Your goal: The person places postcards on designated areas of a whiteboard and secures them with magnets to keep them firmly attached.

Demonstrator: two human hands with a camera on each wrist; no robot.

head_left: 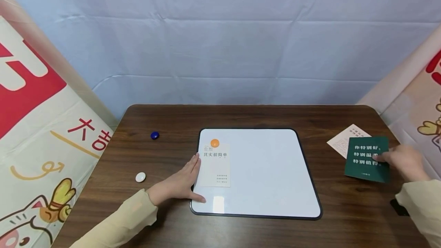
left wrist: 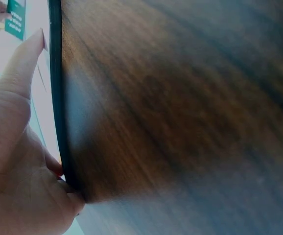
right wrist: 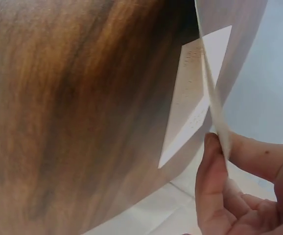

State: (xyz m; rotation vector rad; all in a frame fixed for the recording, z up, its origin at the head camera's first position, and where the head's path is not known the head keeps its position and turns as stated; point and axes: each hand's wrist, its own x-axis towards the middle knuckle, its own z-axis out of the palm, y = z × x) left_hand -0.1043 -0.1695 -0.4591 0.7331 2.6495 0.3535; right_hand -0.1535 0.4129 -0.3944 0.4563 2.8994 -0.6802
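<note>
Head view: my left hand (head_left: 179, 185) lies flat, fingers straight and together, pressed on the left edge of the whiteboard (head_left: 268, 171), probably to stop it sliding. A white card (head_left: 215, 165) sits on the board under an orange magnet (head_left: 215, 142). My right hand (head_left: 403, 162) pinches the green card (head_left: 367, 159) at the table's (head_left: 165, 121) right side, over a pale card (head_left: 342, 141). Blue magnet (head_left: 155, 135) and white magnet (head_left: 140, 177) lie apart, left.

Left wrist view: adds the board's black rim against my palm (left wrist: 14, 161).

Right wrist view: adds the card seen edge-on, lifted clear of the table, thumb and finger (right wrist: 215, 171) clamping it.
</note>
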